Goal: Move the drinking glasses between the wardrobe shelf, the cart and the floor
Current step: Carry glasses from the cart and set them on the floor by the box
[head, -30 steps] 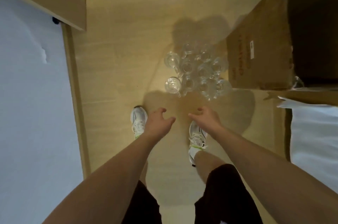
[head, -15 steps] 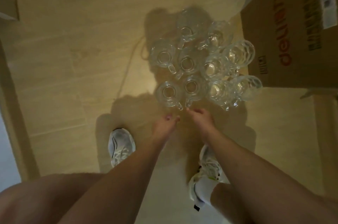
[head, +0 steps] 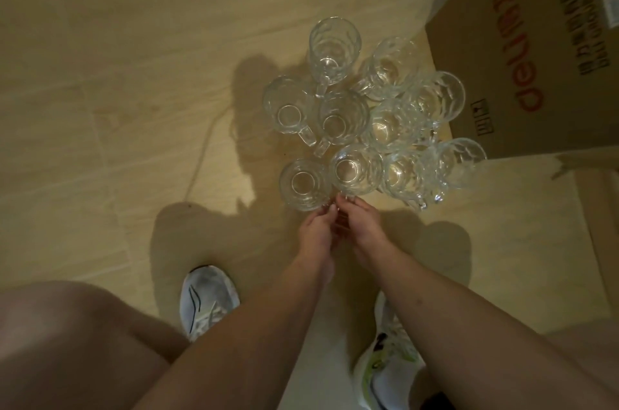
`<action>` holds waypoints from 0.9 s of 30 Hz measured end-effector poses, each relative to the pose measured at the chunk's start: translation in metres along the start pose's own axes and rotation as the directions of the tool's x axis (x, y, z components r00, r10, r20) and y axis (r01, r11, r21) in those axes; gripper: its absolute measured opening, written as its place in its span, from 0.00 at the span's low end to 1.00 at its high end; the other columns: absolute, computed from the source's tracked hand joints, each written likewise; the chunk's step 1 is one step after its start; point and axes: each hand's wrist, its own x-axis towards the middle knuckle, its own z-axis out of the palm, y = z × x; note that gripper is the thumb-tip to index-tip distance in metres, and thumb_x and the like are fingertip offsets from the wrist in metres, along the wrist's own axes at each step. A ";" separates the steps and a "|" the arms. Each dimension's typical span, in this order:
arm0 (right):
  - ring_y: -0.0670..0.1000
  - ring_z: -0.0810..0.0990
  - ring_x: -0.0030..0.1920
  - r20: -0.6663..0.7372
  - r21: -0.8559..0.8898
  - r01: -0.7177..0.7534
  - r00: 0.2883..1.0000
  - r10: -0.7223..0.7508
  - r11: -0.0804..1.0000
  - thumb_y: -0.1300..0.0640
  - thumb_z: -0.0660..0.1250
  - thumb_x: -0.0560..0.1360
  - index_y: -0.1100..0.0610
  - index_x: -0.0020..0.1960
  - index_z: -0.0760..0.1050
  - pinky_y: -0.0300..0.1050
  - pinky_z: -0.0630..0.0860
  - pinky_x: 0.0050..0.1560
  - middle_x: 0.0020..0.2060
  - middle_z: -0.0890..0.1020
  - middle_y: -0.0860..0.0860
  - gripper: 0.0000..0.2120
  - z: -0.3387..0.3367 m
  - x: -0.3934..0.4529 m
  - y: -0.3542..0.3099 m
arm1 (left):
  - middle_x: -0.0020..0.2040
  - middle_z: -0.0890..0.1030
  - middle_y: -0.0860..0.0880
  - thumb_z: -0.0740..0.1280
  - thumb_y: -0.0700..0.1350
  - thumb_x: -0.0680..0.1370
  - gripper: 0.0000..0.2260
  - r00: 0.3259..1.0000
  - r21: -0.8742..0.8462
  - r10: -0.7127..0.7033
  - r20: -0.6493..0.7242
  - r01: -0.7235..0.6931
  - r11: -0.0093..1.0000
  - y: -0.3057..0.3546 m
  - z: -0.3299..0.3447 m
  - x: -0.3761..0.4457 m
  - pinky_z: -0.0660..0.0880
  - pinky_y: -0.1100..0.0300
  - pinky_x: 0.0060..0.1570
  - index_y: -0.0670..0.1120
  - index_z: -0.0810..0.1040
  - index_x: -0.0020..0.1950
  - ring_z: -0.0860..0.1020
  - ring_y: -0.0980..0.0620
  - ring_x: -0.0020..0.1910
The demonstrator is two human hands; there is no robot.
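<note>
Head view, item by item. Left hand (head: 316,231) and right hand (head: 363,225): fingers curled at the near handles of two front mugs, likely so each hand lifts one; whether they grip yet cannot be told. Front-left glass mug (head: 304,183) and its neighbour (head: 355,168): upright, touching. Remaining mugs (head: 341,116): clustered on wooden floor (head: 134,81), beside cardboard box (head: 529,68).
</note>
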 end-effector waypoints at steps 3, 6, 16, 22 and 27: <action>0.52 0.84 0.38 -0.023 0.032 0.004 1.000 -0.004 0.999 0.60 0.68 0.80 0.60 0.48 0.78 0.46 0.80 0.40 0.40 0.85 0.55 0.04 0.000 -0.009 -0.002 | 0.52 0.82 0.44 0.69 0.42 0.80 0.13 0.998 0.035 -0.040 0.048 0.039 0.999 0.005 -0.003 -0.008 0.71 0.56 0.46 0.41 0.80 0.65 0.77 0.52 0.40; 0.52 0.82 0.38 -0.026 -0.001 0.021 0.999 -0.021 1.000 0.59 0.68 0.81 0.61 0.51 0.78 0.45 0.79 0.37 0.41 0.84 0.57 0.04 -0.001 -0.018 -0.006 | 0.53 0.81 0.43 0.68 0.45 0.81 0.11 0.993 0.023 -0.053 0.109 0.050 0.998 0.011 -0.006 -0.017 0.69 0.55 0.43 0.43 0.79 0.62 0.77 0.51 0.42; 0.49 0.72 0.30 -0.076 -0.106 -0.113 0.992 0.106 0.988 0.50 0.66 0.82 0.55 0.45 0.71 0.39 0.73 0.28 0.32 0.74 0.52 0.11 -0.022 -0.125 -0.045 | 0.49 0.76 0.40 0.63 0.51 0.84 0.10 0.962 0.031 -0.272 -0.032 0.273 0.961 0.091 -0.025 -0.122 0.74 0.50 0.56 0.45 0.73 0.61 0.78 0.44 0.49; 0.48 0.70 0.28 -0.077 -0.047 -0.066 0.995 0.062 0.997 0.50 0.67 0.81 0.56 0.45 0.71 0.42 0.73 0.28 0.30 0.71 0.51 0.12 -0.036 -0.260 -0.116 | 0.54 0.75 0.39 0.65 0.48 0.82 0.06 0.983 0.105 -0.180 -0.031 0.182 0.978 0.143 -0.016 -0.274 0.77 0.48 0.49 0.46 0.76 0.52 0.77 0.43 0.50; 0.47 0.69 0.28 0.009 -0.059 0.047 0.999 -0.046 0.997 0.46 0.64 0.82 0.56 0.45 0.69 0.41 0.71 0.29 0.31 0.70 0.51 0.15 -0.045 -0.389 -0.203 | 0.49 0.75 0.41 0.65 0.56 0.81 0.13 0.998 0.269 -0.057 0.016 0.050 0.962 0.197 0.016 -0.423 0.79 0.51 0.44 0.46 0.75 0.48 0.76 0.45 0.48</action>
